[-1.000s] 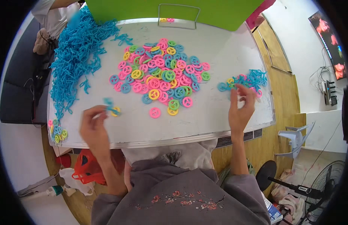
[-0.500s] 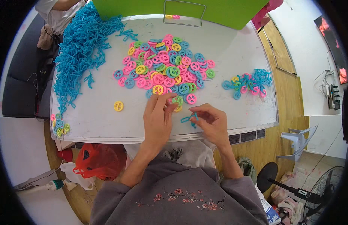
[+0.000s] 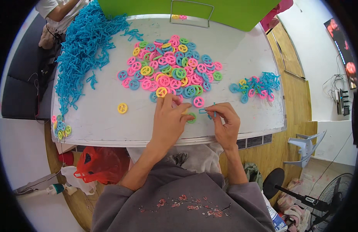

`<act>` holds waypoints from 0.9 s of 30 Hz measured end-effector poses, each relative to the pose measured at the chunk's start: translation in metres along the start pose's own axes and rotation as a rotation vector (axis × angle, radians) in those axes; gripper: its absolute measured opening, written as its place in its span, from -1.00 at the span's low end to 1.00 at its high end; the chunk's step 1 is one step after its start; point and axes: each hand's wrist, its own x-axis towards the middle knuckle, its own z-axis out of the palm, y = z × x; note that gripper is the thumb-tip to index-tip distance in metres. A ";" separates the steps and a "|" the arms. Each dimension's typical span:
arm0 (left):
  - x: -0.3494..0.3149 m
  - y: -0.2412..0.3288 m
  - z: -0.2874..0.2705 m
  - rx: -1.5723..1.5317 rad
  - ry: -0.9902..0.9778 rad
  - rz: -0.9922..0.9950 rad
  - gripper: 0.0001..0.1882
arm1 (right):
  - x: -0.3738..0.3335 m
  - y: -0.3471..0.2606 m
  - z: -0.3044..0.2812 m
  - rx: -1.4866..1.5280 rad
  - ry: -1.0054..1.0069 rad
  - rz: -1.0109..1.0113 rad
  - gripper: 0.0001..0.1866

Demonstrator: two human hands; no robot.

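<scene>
My right hand [image 3: 226, 125] pinches a thin blue plastic frame piece [image 3: 203, 111] between thumb and fingertips, just above the table near its front edge. To its left, my left hand [image 3: 167, 121] reaches the near side of a heap of small toy wheels [image 3: 169, 71] in pink, blue, green and yellow. Its thumb and forefinger are apart. At the thumb tip is a green wheel [image 3: 192, 118], partly covered by the thumb. A pink wheel [image 3: 198, 102] lies just beyond. Left of my left hand, a single yellow wheel [image 3: 122, 108] lies apart from the heap.
A large pile of blue frame pieces [image 3: 84, 46] runs along the table's left side. Blue pieces with wheels [image 3: 260, 87] lie at the right; more wheels [image 3: 61, 127] sit at the near left corner. A green panel [image 3: 229, 15] stands at the back. Another person's arm [image 3: 63, 11] is at the far left.
The green wheel has shifted toward me and to the right, along with my left thumb. My right hand has moved rightward with the blue frame piece.
</scene>
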 end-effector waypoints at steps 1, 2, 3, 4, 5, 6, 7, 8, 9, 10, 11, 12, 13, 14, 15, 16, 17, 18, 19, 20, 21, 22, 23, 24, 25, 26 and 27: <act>-0.001 -0.001 0.001 -0.002 -0.019 0.020 -0.79 | -0.001 -0.001 0.000 0.034 0.020 0.031 -0.82; -0.002 -0.002 0.003 -0.003 -0.020 0.020 -0.79 | -0.001 -0.002 -0.001 0.068 0.040 0.062 -0.82; -0.002 -0.003 0.005 0.012 -0.014 0.045 -0.81 | -0.002 -0.002 -0.001 0.067 0.040 0.062 -0.82; -0.002 -0.003 0.006 0.026 -0.009 0.071 -0.83 | -0.002 0.000 -0.001 0.076 0.043 0.070 -0.82; -0.003 -0.003 0.006 0.024 -0.010 0.071 -0.83 | -0.003 0.001 -0.002 0.086 0.047 0.078 -0.82; -0.003 -0.004 0.005 0.014 0.009 0.082 -0.82 | -0.004 0.001 -0.003 0.085 0.046 0.078 -0.82; -0.004 -0.005 0.004 0.005 0.027 0.092 -0.82 | -0.005 0.001 -0.005 0.063 0.028 0.067 -0.82; -0.004 -0.005 0.003 0.005 0.027 0.092 -0.82 | -0.006 0.001 -0.006 0.041 0.010 0.056 -0.81; -0.006 -0.004 0.000 -0.039 0.015 0.058 -0.78 | -0.005 0.002 -0.006 0.042 0.009 0.056 -0.81; -0.007 -0.003 -0.002 -0.082 0.001 0.025 -0.73 | -0.004 0.002 -0.006 0.000 0.000 0.031 -0.80; -0.009 0.001 -0.006 -0.081 0.000 0.024 -0.73 | -0.003 0.001 -0.006 -0.041 -0.010 0.005 -0.79; -0.013 0.007 -0.010 -0.036 -0.038 0.025 -0.67 | -0.003 0.000 -0.006 -0.040 -0.011 0.007 -0.79; -0.016 0.011 -0.013 0.010 -0.075 0.024 -0.62 | -0.003 -0.001 -0.005 -0.057 -0.011 0.023 -0.79; -0.019 0.014 -0.017 0.011 -0.074 0.020 -0.62 | -0.002 -0.002 -0.004 -0.074 -0.011 0.039 -0.78; -0.022 0.015 -0.022 0.073 -0.021 -0.008 -0.57 | -0.002 -0.003 -0.003 -0.072 -0.015 0.040 -0.78; -0.027 0.015 -0.026 0.134 0.030 -0.035 -0.53 | -0.003 -0.004 -0.002 -0.050 -0.027 0.053 -0.76; -0.032 0.013 -0.030 0.137 0.028 -0.039 -0.53 | -0.005 -0.005 -0.001 -0.027 -0.039 0.066 -0.74; -0.037 0.008 -0.035 0.172 0.020 -0.110 -0.51 | -0.006 -0.004 0.000 -0.023 -0.041 0.070 -0.74; -0.040 0.003 -0.039 0.208 0.013 -0.181 -0.49 | -0.006 -0.003 0.001 0.017 -0.052 0.068 -0.71; -0.043 -0.005 -0.037 0.195 0.046 -0.150 -0.47 | -0.007 -0.002 0.003 0.057 -0.063 0.065 -0.69; -0.045 -0.007 -0.035 0.198 0.045 -0.153 -0.47 | -0.007 -0.006 0.005 0.062 -0.065 0.067 -0.69; -0.046 -0.009 -0.033 0.090 0.054 -0.213 -0.47 | -0.005 -0.014 0.009 0.141 -0.053 0.149 -0.68; -0.047 -0.010 -0.033 -0.020 0.064 -0.272 -0.48 | -0.005 -0.018 0.014 0.220 -0.041 0.230 -0.67; -0.047 -0.009 -0.036 -0.015 0.066 -0.276 -0.48 | -0.005 -0.018 0.017 0.225 -0.045 0.231 -0.67; -0.046 -0.008 -0.037 -0.053 0.093 -0.282 -0.51 | -0.005 -0.018 0.019 0.260 -0.041 0.277 -0.68; -0.046 -0.007 -0.038 -0.092 0.121 -0.289 -0.53 | -0.005 -0.017 0.020 0.294 -0.036 0.324 -0.69; -0.047 -0.008 -0.041 -0.092 0.121 -0.290 -0.53 | -0.006 -0.014 0.021 0.294 -0.037 0.325 -0.69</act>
